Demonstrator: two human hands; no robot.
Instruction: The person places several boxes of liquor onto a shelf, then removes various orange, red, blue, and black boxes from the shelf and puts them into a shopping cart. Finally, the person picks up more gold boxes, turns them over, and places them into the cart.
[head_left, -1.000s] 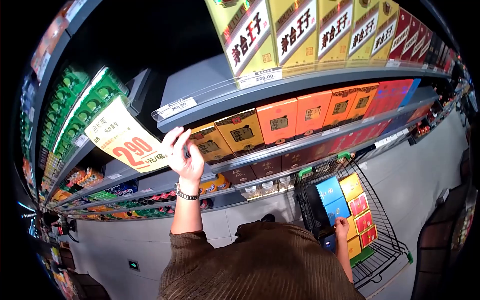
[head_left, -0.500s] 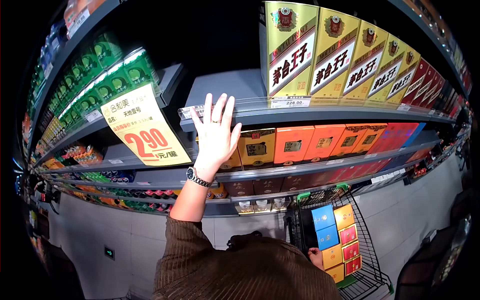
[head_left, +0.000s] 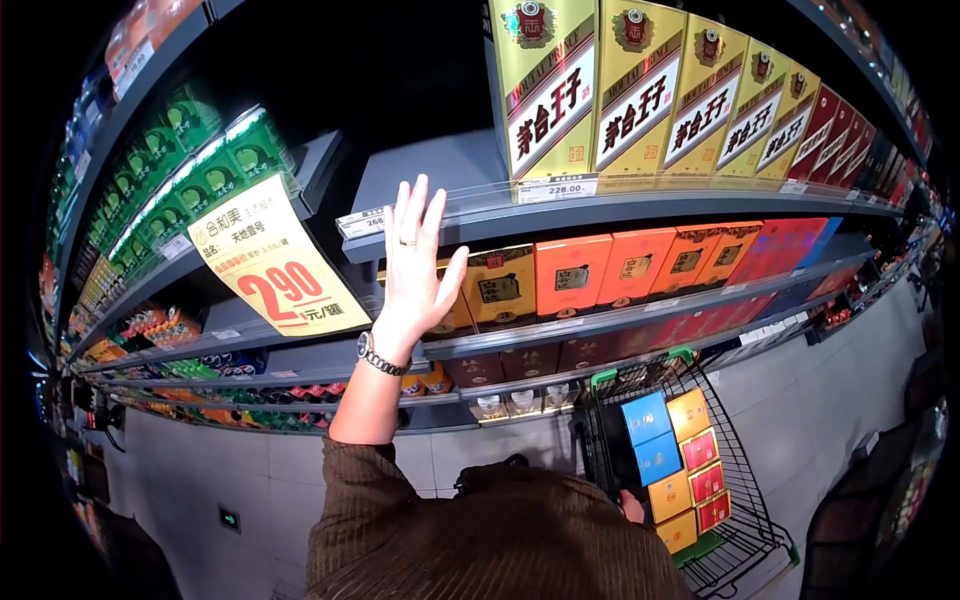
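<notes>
My left hand (head_left: 415,265), wearing a ring and a wristwatch (head_left: 380,356), is raised with the fingers stretched out and the thumb apart. It holds nothing and overlaps the front edge of a grey shelf (head_left: 440,178), beside a price label (head_left: 362,223). Right of it on that shelf stand tall gold liquor boxes (head_left: 552,95); orange and yellow boxes (head_left: 572,275) line the shelf below. Low at my right side, my right hand (head_left: 632,507) is curled at the side of a shopping cart (head_left: 735,455), close to a yellow box (head_left: 670,496); my body hides part of it.
A yellow price sign (head_left: 280,262) hangs left of my hand, in front of green can packs (head_left: 185,185). Blue boxes (head_left: 649,418) and red boxes (head_left: 706,482) lie in the cart with more yellow ones. Grey floor tiles (head_left: 300,485) run below the shelves.
The view has shifted, so the gold boxes and my left hand sit a little further left in it. My left hand's fingers are closer together. Less of my right hand shows.
</notes>
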